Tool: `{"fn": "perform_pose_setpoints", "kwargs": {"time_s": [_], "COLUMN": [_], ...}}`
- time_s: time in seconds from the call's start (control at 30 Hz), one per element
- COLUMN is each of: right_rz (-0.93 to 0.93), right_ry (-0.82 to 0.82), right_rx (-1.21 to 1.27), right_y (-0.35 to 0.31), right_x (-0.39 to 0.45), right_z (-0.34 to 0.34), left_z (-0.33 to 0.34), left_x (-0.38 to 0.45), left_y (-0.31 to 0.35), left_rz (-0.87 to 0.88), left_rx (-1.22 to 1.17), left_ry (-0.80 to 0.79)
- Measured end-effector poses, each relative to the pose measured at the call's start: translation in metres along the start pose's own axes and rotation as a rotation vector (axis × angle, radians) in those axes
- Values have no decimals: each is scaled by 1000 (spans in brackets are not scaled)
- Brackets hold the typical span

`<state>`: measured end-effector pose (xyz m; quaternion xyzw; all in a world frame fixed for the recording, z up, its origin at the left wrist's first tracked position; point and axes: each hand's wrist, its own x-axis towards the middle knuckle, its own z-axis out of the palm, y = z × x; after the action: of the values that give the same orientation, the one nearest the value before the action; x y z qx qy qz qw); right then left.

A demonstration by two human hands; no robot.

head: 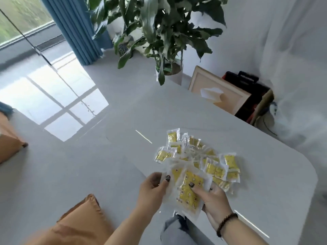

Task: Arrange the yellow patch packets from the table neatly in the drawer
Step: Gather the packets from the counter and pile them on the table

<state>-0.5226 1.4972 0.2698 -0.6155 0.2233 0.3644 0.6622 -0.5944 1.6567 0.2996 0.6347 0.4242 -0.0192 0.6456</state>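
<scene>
Several yellow patch packets [208, 161] in clear wrappers lie in a loose heap on the white table [265, 174], near its front edge. I hold a small stack of these packets [185, 191] above the table's edge with both hands. My left hand [154, 190] grips the stack's left side, thumb on top. From the right, my right hand [214, 198] holds it, thumb pressed on the top packet. No drawer is in view.
A potted plant [159, 41] stands beyond the table's far end. A framed picture [217, 92] and a black case [247, 85] lean by the wall on the right. Orange cushions [79, 225] sit at the lower left, over grey floor.
</scene>
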Motion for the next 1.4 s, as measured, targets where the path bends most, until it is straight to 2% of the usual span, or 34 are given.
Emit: {"fn": "perform_pose_setpoints", "kwargs": {"time_s": [0.23, 0.4, 0.73, 0.87, 0.97, 1.07, 1.23, 1.3, 1.4], "right_rz": [37, 44, 110, 128, 67, -45, -127, -171, -230], "right_ry": [269, 415, 780, 855, 907, 885, 766, 743, 717], "right_rx": [45, 61, 196, 249, 229, 167, 103, 1, -179], "right_y": [-33, -23, 67, 96, 116, 125, 146, 159, 188], "right_x": [80, 132, 255, 297, 319, 322, 291, 273, 262], "right_z": [30, 60, 91, 97, 97, 99, 97, 94, 93], "left_z": [-7, -19, -15, -5, 6, 6, -9, -14, -12], "left_x": [104, 185, 358, 388, 398, 390, 348, 334, 325], "left_y": [29, 23, -64, -104, -127, -138, -159, -170, -193], "left_rz": [-35, -71, -56, -60, -105, -167, -217, -185, -18], "left_rx": [96, 156, 433, 411, 315, 244, 341, 389, 489], "left_ry": [-44, -144, -279, -247, -270, -333, -447, -480, -515]}}
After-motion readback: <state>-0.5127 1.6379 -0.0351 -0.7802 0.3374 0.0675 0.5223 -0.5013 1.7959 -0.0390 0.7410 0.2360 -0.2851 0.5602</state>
